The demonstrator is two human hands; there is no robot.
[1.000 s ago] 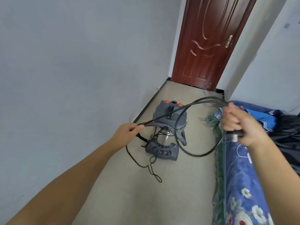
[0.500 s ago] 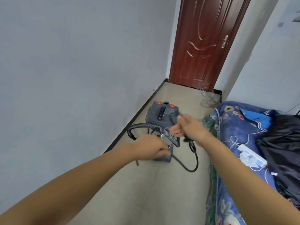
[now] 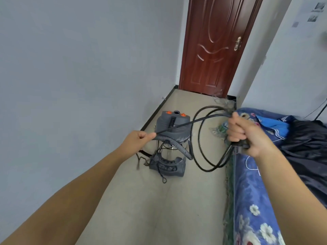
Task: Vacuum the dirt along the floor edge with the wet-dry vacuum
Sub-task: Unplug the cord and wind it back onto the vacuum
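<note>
A grey wet-dry vacuum [image 3: 172, 128] with orange knobs stands on the beige floor near the left wall's dark baseboard. Its ribbed grey hose [image 3: 177, 147] curves down in front of the drum. My left hand [image 3: 137, 140] pinches the black power cord [image 3: 200, 119], which runs taut across the vacuum to my right hand [image 3: 247, 135]. My right hand grips several coiled loops of that cord, and the loops hang down to about floor level beside the bed.
A bed with a blue floral cover [image 3: 254, 200] fills the right side, with dark clothing [image 3: 307, 149] on it. A closed brown door [image 3: 214, 45] stands at the far end. The plain wall [image 3: 70, 85] bounds the left. Thin cords [image 3: 162, 175] trail on the floor by the vacuum.
My hands were close together over the vacuum half a second ago. They have since spread apart, drawing the cord taut and adding a loop in my right hand.
</note>
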